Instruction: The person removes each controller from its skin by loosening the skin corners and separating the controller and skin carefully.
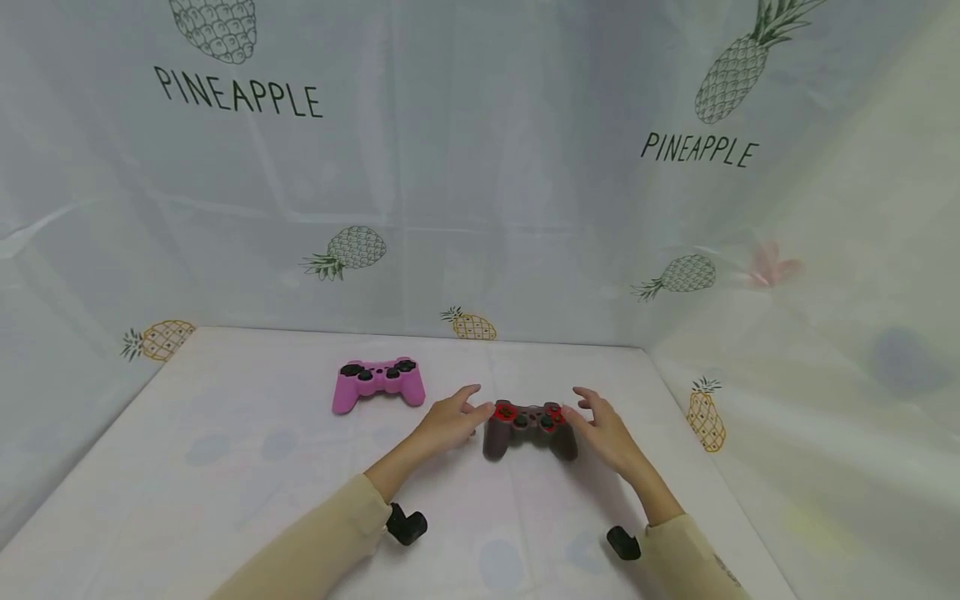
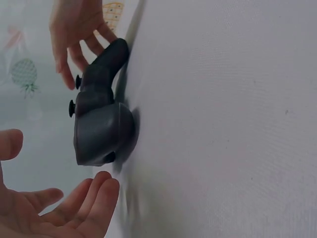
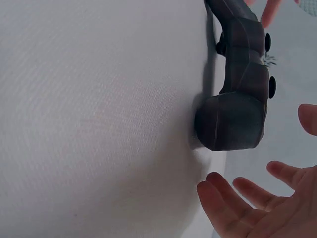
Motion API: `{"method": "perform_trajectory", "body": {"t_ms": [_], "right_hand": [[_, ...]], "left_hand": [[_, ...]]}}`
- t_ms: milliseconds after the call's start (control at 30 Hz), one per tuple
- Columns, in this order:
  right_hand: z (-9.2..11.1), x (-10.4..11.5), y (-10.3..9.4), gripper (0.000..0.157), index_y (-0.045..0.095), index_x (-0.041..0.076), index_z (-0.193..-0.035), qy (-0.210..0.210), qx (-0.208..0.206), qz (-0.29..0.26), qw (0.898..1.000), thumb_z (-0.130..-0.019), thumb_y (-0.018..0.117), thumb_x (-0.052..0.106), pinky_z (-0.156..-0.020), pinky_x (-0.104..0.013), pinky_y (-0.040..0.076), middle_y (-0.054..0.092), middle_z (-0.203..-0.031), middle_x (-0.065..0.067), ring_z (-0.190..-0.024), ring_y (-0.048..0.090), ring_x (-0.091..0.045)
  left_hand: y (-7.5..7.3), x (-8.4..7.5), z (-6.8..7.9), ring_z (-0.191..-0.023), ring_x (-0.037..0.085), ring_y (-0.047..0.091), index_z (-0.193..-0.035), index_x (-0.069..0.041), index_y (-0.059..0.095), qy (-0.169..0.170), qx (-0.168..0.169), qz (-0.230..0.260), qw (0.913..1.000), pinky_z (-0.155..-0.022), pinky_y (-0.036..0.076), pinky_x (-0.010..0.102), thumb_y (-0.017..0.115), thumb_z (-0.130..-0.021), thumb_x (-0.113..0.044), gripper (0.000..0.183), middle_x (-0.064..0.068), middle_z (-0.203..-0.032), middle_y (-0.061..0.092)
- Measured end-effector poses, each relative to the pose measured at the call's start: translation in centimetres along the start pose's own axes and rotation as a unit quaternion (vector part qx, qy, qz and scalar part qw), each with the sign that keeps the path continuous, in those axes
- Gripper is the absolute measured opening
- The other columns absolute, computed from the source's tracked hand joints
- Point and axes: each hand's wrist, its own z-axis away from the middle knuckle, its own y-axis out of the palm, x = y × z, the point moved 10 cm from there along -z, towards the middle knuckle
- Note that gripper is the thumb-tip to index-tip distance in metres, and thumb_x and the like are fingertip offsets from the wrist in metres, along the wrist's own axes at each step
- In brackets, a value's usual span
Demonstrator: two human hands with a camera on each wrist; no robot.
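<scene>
A dark game controller (image 1: 531, 421) with red areas around its buttons lies on the white tabletop, grips toward me. My left hand (image 1: 447, 423) is at its left side and my right hand (image 1: 607, 433) at its right, fingers loosely spread. Both wrist views show a gap between the fingertips and the controller (image 2: 101, 129). In the left wrist view the left hand (image 2: 64, 208) has its palm turned to the controller's end. The right hand (image 3: 267, 203) faces the opposite end in the right wrist view. Neither hand grips anything.
A pink game controller (image 1: 378, 382) lies farther back on the left of the table (image 1: 225, 500). Behind the table hangs a pale curtain (image 1: 487, 167) printed with pineapples, which also runs along both sides. Small black devices sit at both wrists.
</scene>
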Motion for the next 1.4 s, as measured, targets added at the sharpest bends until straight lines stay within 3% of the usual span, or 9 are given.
{"method": "perform_trajectory", "body": {"t_ms": [167, 567, 933, 1200, 1400], "right_hand": [[-0.2, -0.2, 0.5, 0.066, 0.042, 0.004, -0.159, 0.009, 0.009, 0.003, 1.000, -0.110, 0.054, 0.046, -0.094, -0.055, 0.055, 0.058, -0.142, -0.028, -0.119, 0.064, -0.043], [-0.8, -0.5, 1.3, 0.058, 0.049, 0.006, -0.155, 0.042, 0.026, -0.005, 0.999, -0.110, 0.055, 0.042, -0.078, -0.044, 0.056, 0.064, -0.132, -0.026, -0.095, 0.068, -0.028], [-1.2, -0.5, 2.2, 0.050, 0.057, 0.008, -0.149, 0.043, 0.031, 0.004, 0.999, -0.109, 0.059, 0.038, -0.085, -0.046, 0.054, 0.071, -0.120, -0.016, -0.104, 0.066, -0.027], [-1.4, -0.2, 2.5, 0.049, 0.058, 0.008, -0.149, 0.039, 0.032, 0.015, 0.999, -0.109, 0.058, 0.036, -0.098, -0.056, 0.053, 0.069, -0.132, -0.022, -0.119, 0.065, -0.036], [-1.2, -0.4, 2.6, 0.050, 0.058, 0.009, -0.150, 0.051, 0.040, 0.007, 0.998, -0.109, 0.059, 0.037, -0.094, -0.053, 0.054, 0.069, -0.130, -0.019, -0.116, 0.065, -0.032]], "left_hand": [[1.2, -0.1, -0.9, -0.101, 0.020, 0.065, -0.161, -0.013, 0.045, -0.003, -0.003, -0.011, 0.9999, -0.090, 0.055, 0.046, 0.057, -0.105, -0.054, 0.070, 0.009, -0.123, 0.070], [2.5, -0.2, -1.9, -0.128, 0.036, 0.064, -0.155, -0.010, 0.052, -0.022, -0.014, -0.005, 0.9997, -0.105, 0.050, 0.056, 0.057, -0.104, -0.050, 0.065, 0.020, -0.137, 0.068], [3.1, -0.3, -2.4, -0.139, 0.041, 0.055, -0.149, -0.009, 0.059, -0.028, -0.035, -0.034, 0.9984, -0.111, 0.044, 0.060, 0.059, -0.103, -0.047, 0.059, 0.017, -0.147, 0.062], [3.5, -0.9, -2.3, -0.124, 0.037, 0.064, -0.143, -0.008, 0.063, -0.023, -0.030, -0.050, 0.9980, -0.103, 0.049, 0.056, 0.059, -0.104, -0.045, 0.054, 0.015, -0.135, 0.069], [3.6, -0.4, -2.3, -0.126, 0.036, 0.064, -0.146, -0.009, 0.061, -0.024, -0.032, -0.041, 0.9984, -0.104, 0.049, 0.056, 0.058, -0.105, -0.045, 0.054, 0.015, -0.137, 0.069]]}}
